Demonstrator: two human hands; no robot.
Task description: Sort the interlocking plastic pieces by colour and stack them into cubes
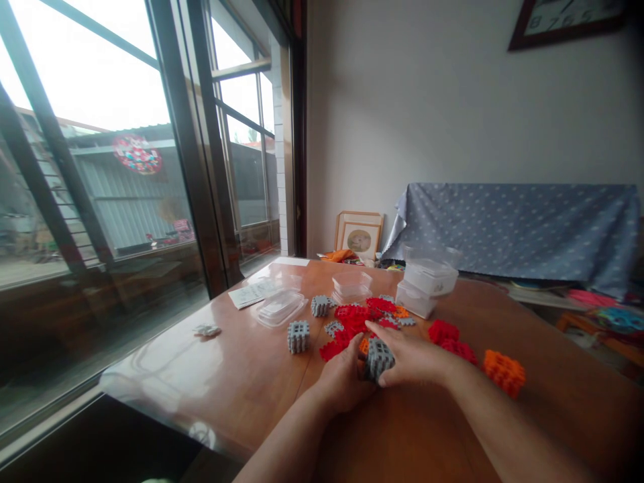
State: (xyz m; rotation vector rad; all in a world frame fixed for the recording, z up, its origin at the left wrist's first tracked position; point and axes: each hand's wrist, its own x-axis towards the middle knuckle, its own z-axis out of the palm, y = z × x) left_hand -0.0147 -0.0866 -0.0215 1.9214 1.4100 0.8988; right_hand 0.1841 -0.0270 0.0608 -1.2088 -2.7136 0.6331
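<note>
Both hands meet over the brown table (251, 376), near its middle. A grey block (380, 359) made of interlocking pieces lies between them. My right hand (410, 352) curves round the block's right side, thumb low and fingers above it. My left hand (345, 379) is closed at the block's left, by a small orange piece (363, 345); its fingertips are partly hidden. Red pieces (352, 315) are heaped just beyond the hands. Another grey block (298, 337) stands to the left, with a further grey block (320, 306) behind it.
Clear plastic boxes (427, 278) are stacked behind the pile. An open clear container (352, 285), clear lids (279, 307) and a paper sheet (251, 292) lie farther left. Red blocks (451, 341) and an orange block (504, 372) sit at the right. Flat grey pieces (206, 331) lie far left.
</note>
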